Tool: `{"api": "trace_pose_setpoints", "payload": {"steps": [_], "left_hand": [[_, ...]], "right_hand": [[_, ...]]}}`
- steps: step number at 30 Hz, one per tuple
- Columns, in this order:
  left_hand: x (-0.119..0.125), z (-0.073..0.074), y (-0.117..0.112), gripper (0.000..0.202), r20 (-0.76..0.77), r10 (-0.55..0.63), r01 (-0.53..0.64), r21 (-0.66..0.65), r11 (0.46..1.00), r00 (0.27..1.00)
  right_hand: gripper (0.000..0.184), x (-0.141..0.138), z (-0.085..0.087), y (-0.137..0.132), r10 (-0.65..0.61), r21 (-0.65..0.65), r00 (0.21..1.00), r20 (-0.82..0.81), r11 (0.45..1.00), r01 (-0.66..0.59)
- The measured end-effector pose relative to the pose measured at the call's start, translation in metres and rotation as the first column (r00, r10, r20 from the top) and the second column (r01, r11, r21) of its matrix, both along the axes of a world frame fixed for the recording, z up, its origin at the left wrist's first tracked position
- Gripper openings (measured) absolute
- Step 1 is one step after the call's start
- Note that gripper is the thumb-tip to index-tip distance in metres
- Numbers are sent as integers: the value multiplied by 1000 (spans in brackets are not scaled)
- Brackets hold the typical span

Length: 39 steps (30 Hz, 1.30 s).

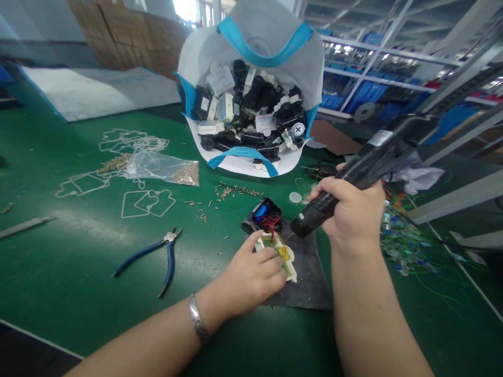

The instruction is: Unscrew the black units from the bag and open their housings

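Observation:
My left hand (251,275) presses down on a small white plastic housing (281,256) with a green circuit board and red and yellow wires, lying on a dark mat (310,277). A black part with a blue cell (262,213) hangs from those wires just behind it. My right hand (349,209) grips a black electric screwdriver (365,162), held at a slant with its tip pointing down toward the housing.
A white and blue bag (267,47) full of black and white parts stands behind. Blue pliers (163,254), a clear bag of screws (165,167), loose screws (231,191) and white gasket outlines (147,201) lie left on the green table. Cut wires (401,235) pile right.

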<state>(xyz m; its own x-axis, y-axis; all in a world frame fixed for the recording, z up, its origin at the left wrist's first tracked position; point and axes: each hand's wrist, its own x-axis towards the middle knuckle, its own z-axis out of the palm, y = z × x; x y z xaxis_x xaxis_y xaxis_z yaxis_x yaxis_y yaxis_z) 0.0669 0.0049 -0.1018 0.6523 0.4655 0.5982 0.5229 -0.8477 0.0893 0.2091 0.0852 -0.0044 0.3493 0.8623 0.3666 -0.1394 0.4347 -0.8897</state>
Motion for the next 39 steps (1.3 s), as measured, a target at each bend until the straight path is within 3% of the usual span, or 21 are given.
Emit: {"api": "trace_pose_setpoints", "payload": {"steps": [6, 8, 13, 16, 19, 22, 26, 29, 32, 35, 37, 39], "left_hand": [[-7, 11, 5, 19, 261, -21, 26, -16, 1000, 965], [-7, 14, 4, 19, 294, -41, 51, -23, 998, 955], [-6, 10, 2, 19, 191, -111, 121, -39, 992, 975], [-9, 6, 3, 20, 321, -66, 101, -95, 990, 945], [-15, 6, 6, 18, 517, 136, 20, -285, 958, 845], [-23, 9, 11, 16, 602, 418, -36, -543, 839, 680], [-32, 12, 21, 24, 637, 621, 92, -728, 679, 457], [-34, 11, 25, 29, 670, 640, 209, -734, 646, 376], [-34, 10, 26, 30, 695, 633, 262, -717, 646, 341], [-38, 17, 30, 29, 732, 603, 267, -679, 684, 317], [-47, 30, 34, 31, 767, 564, 209, -632, 746, 307], [-60, 48, 36, 34, 777, 541, 58, -586, 808, 322]], "right_hand": [[23, 8, 28, -27, -87, 188, 994, -61, 977, 97], [26, 6, 33, -34, -71, 233, 997, -22, 970, 74], [25, -7, 42, -29, 25, 180, 991, 131, 982, -49], [20, -3, 56, -22, -8, 216, 997, 78, 976, -9], [23, 12, 72, -26, -116, 291, 993, -30, 949, 120], [24, 33, 78, -39, -219, 291, 972, -85, 927, 235], [23, 57, 67, -55, -305, 220, 948, -87, 922, 317], [25, 72, 51, -62, -310, 197, 948, -74, 927, 318], [33, 85, 37, -66, -323, 79, 946, -43, 942, 325], [33, 99, 31, -69, -400, -15, 916, 38, 916, 400], [31, 110, 30, -70, -454, -16, 889, 66, 890, 455], [30, 120, 32, -71, -452, 24, 890, 59, 892, 452]]}}
